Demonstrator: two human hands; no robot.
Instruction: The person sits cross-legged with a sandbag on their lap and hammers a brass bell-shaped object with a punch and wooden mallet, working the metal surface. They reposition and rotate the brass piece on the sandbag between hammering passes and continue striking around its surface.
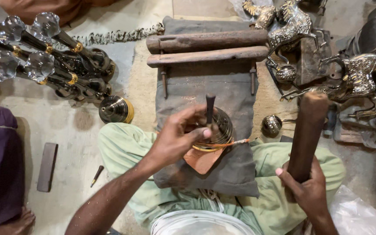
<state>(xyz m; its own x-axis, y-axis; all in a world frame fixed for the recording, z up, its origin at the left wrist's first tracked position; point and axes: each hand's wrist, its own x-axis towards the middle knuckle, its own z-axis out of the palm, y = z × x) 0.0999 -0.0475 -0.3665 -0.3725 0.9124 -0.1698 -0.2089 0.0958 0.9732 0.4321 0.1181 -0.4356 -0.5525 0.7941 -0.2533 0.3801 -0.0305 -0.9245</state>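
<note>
My left hand [180,138] grips a dark metal chisel [210,105] upright on a ribbed brass bowl-shaped piece [221,126]. The piece rests on a grey cloth pad [188,87] over my lap, with an orange cord and a copper-coloured sheet [201,160] under it. My right hand [307,188] is closed around the lower end of a thick brown wooden mallet [308,130], raised to the right of the piece and apart from it.
Two wooden bars [205,48] lie across the pad's far end. Dark lamp stands with faceted glass knobs [40,65] lie at left, a brass dome [116,109] beside them. Metal horse figures [353,80] stand at right. A small brass ball [271,125], a flat dark block [47,166] and a person's foot [16,222] are nearby.
</note>
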